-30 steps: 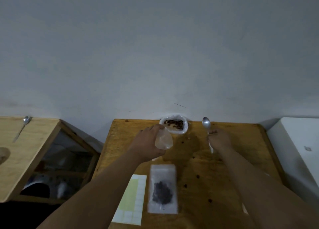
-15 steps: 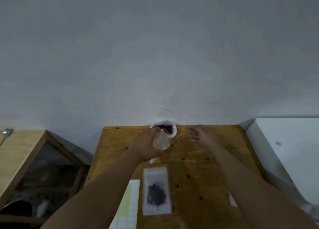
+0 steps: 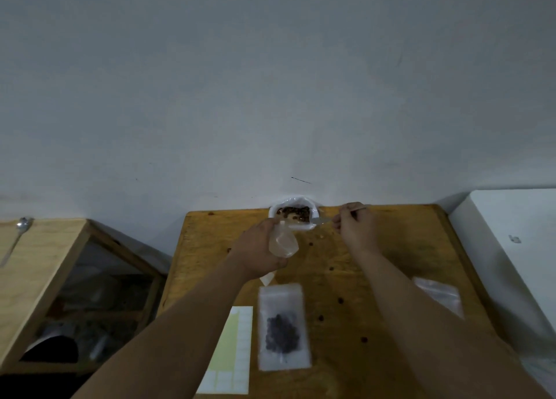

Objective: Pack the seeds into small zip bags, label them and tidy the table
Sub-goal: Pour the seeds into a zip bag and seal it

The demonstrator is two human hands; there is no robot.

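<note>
Left hand [image 3: 258, 248] grips a small clear plastic zip bag [image 3: 282, 242] beside the white container of brown seeds [image 3: 298, 226], presumably for filling; right hand [image 3: 356, 227] pinches a thin metal spoon [image 3: 323, 220] at its rim.

This looks like a plain, dim room in a home, used as a makeshift work spot rather than a fitted lab or shop. A bare, stained wooden tabletop [image 3: 391, 263] is pushed against a blank pale grey wall [image 3: 270, 83]. A white box-like unit [image 3: 517, 218] stands just beside its right edge. Off the left edge, a second wooden stand [image 3: 45, 263] carries a stray spoon [image 3: 14, 243], with dim clutter [image 3: 90, 332] stored underneath. A label sheet [image 3: 233, 353] and a filled zip bag [image 3: 283, 326] lie near the front edge.
</note>
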